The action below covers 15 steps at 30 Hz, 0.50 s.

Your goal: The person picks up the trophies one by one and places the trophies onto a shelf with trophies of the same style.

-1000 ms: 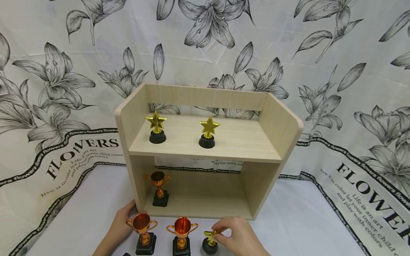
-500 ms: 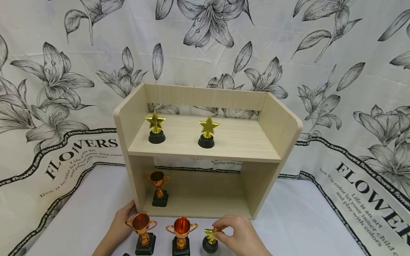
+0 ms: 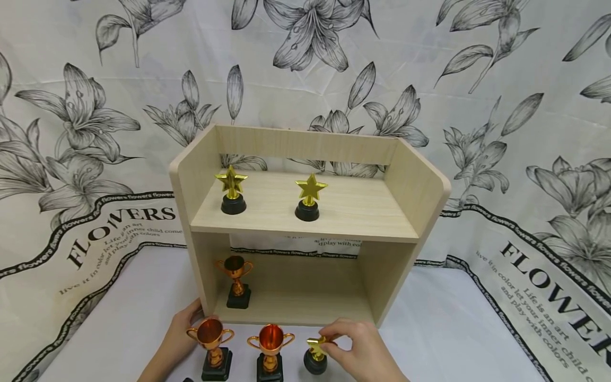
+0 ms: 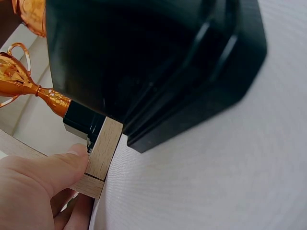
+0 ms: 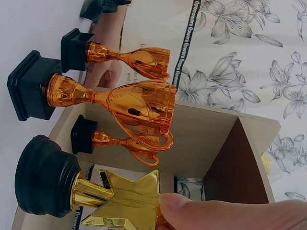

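Note:
My right hand (image 3: 360,347) pinches a gold star trophy (image 3: 315,356) by its star, thumb against one face. The trophy's round black base shows fully in the right wrist view. At the lower left corner of a small wooden shelf (image 3: 305,237), my left hand (image 3: 179,334) grips the side panel; in the left wrist view the thumb (image 4: 67,167) lies along it, other fingers partly hidden below. Two copper cup trophies on square black bases stand in front of the shelf: one cup trophy (image 3: 216,347) beside my left hand, another cup trophy (image 3: 270,350) between the hands.
On the upper shelf board stand a star trophy (image 3: 232,190) at left and another star trophy (image 3: 309,197) near the middle. A cup trophy (image 3: 237,281) stands at the left of the lower compartment. Behind hangs a flower-printed cloth (image 3: 305,95); a white cloth (image 3: 444,339) covers the table.
My right hand and the star trophy have shifted slightly right and up. My left hand keeps its grip on the shelf.

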Tool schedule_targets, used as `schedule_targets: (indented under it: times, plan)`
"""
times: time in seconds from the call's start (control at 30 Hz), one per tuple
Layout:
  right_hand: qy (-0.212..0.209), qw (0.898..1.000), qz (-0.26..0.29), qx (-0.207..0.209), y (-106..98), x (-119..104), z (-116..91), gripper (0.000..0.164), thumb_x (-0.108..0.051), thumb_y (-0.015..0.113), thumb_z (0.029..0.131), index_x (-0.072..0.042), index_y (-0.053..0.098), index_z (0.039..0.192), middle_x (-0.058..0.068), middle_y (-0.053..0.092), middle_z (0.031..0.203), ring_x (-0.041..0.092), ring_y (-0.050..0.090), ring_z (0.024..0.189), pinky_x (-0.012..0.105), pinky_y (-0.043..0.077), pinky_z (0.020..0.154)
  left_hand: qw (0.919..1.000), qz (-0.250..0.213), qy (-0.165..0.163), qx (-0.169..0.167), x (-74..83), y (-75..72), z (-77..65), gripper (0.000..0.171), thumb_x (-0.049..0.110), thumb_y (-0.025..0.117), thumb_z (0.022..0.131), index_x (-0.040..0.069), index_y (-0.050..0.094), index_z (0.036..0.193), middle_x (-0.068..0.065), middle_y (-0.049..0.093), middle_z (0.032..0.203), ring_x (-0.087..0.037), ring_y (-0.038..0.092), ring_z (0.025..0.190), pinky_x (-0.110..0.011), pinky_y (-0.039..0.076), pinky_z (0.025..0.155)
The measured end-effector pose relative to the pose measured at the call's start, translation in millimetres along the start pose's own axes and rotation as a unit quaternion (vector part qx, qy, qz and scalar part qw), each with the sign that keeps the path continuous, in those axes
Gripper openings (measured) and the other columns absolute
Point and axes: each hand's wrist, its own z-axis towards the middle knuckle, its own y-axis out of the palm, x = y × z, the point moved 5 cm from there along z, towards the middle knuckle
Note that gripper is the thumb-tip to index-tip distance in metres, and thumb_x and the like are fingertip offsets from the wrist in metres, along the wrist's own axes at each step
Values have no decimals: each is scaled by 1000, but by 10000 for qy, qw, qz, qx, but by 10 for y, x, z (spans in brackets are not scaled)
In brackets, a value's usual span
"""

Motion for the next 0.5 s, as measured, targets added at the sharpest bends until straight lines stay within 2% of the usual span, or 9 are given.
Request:
schedule_targets:
  times: [0.3, 0.5]
  plan:
    - [438, 9989, 40, -165, -31, 13, 8, 12, -21, 74, 81, -18, 73, 93, -12, 68, 85, 0, 61, 78, 24, 53, 70, 10000, -31, -33, -11, 16, 1, -5, 68, 28, 71, 84, -1, 42, 138, -22, 53, 131, -37, 55, 115, -56, 41, 96]
    - [190, 9998, -44, 57, -68, -15, -11, 12, -19, 74, 81, -19, 73, 92, -13, 68, 85, 0, 62, 78, 24, 53, 68, 10000, -76, 17, -18, 58, -7, -10, 67, 27, 71, 84, -1, 43, 137, -21, 54, 129, -35, 56, 114, -54, 43, 95]
